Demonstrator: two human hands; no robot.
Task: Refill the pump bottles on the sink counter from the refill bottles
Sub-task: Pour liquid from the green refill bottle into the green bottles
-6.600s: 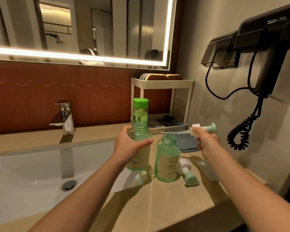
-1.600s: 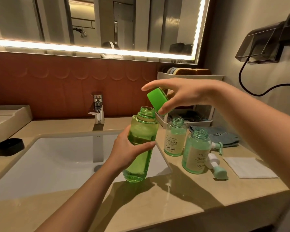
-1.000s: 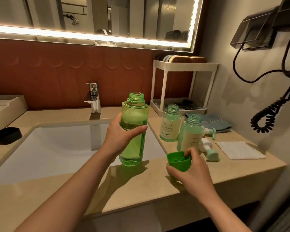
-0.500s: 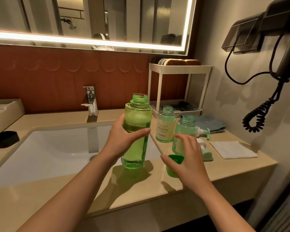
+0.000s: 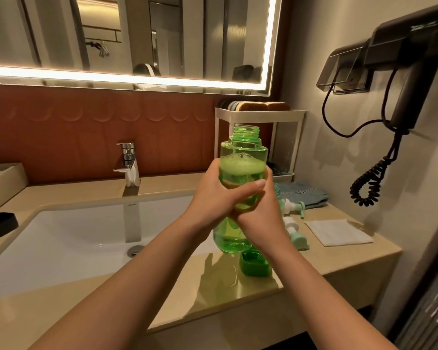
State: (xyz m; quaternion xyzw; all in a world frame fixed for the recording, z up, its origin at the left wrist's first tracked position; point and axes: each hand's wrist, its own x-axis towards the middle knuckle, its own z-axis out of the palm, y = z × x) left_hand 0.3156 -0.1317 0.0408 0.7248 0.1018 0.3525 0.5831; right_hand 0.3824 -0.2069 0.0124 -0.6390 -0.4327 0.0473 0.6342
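Note:
I hold the tall green refill bottle upright above the counter, its mouth uncapped and foam on the liquid inside. My left hand wraps round its middle from the left. My right hand grips it from the right, lower down. Its green cap lies on the counter just below. The two pump bottles are almost wholly hidden behind the bottle and my hands. Two pump heads lie to the right of them.
A white sink basin with a chrome faucet fills the left. A white shelf rack stands at the back, a blue cloth and a white folded cloth lie right. A wall hairdryer with coiled cord hangs right.
My right hand has let go of the green cap, which now lies on the counter, and has moved up to grip the refill bottle together with my left hand.

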